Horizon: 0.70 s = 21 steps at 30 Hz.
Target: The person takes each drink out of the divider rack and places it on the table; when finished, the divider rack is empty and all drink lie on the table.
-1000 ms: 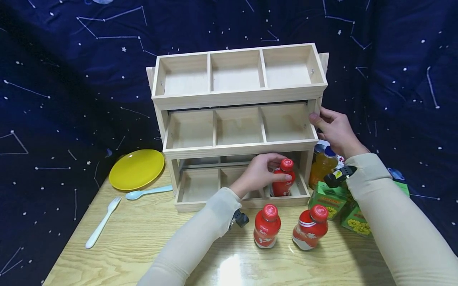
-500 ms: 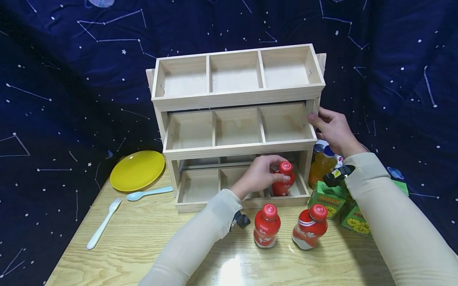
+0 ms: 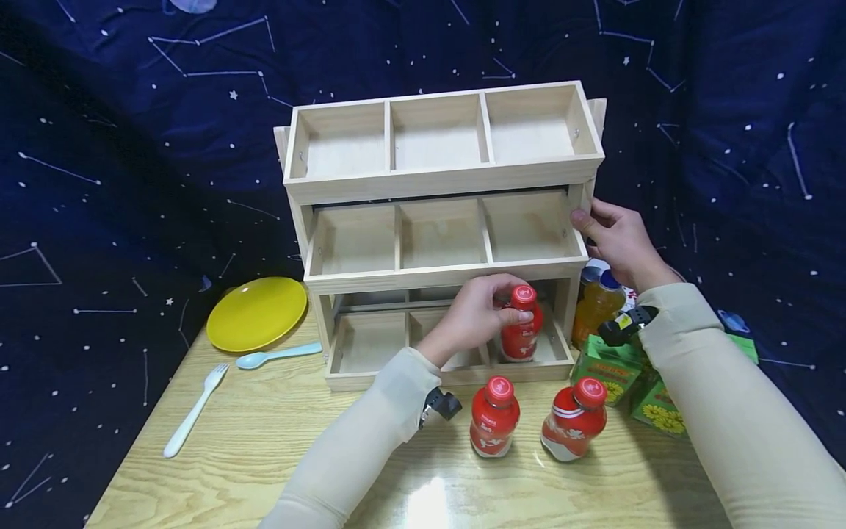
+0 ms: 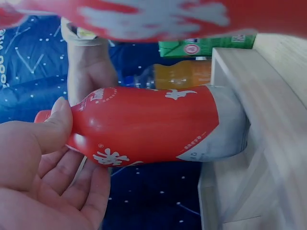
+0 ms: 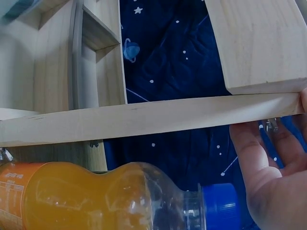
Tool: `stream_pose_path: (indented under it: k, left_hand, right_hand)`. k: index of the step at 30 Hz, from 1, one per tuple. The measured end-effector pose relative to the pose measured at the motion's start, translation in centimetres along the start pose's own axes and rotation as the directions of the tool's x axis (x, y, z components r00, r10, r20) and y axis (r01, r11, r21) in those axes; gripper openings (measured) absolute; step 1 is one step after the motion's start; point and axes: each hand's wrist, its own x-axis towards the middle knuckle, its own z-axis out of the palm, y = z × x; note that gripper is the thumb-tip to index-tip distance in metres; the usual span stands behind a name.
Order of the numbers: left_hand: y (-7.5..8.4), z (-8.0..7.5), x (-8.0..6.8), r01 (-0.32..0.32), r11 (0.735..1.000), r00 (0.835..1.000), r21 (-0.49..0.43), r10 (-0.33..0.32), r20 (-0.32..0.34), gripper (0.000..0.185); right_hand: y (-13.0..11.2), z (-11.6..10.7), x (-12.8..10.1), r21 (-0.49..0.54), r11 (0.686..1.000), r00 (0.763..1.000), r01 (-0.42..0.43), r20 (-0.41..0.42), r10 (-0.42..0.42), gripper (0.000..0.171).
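Observation:
My left hand grips a red drink bottle by its neck, thumb on the near side. The bottle is over the right compartment of the bottom tier of a wooden three-tier rack. In the left wrist view, the bottle's pale base overlaps the compartment's wooden wall. My right hand holds the rack's right side at the middle tier, thumb in front; its fingers show against the wooden upright in the right wrist view. Two more red bottles, a left one and a right one, stand before the rack.
Right of the rack are an orange drink bottle with a blue cap and green cartons. A yellow plate, a blue spoon and a white fork lie to the left. Dark star-patterned cloth hangs behind.
My left hand and the held red bottle have shifted slightly upward and to the left. My right hand keeps its place on the rack, and the two standing bottles have not moved.

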Motion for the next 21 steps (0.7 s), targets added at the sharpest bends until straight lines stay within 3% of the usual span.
stream_pose_path:
  k: [8, 15, 21]
  left_hand:
    - [1.6, -2.0, -1.8, 0.031, 1.0, 0.998, 0.003, -0.031, -0.05, 0.038]
    - [2.2, -4.1, -4.0, 0.019, 0.998, 0.995, 0.055, -0.013, -0.104, 0.035]
    - [2.5, -5.5, -6.2, 0.017, 0.999, 0.989, 0.045, -0.01, -0.15, 0.033]
  right_hand:
    - [0.0, 0.1, 0.0, -0.005, 1.0, 1.0, 0.0, 0.004, 0.0, 0.068]
    - [-0.1, 0.1, 0.0, -0.011, 1.0, 1.0, 0.001, 0.015, 0.0, 0.066]
    - [-0.1, 0.0, 0.0, 0.011, 1.0, 1.0, -0.003, 0.016, 0.002, 0.067]
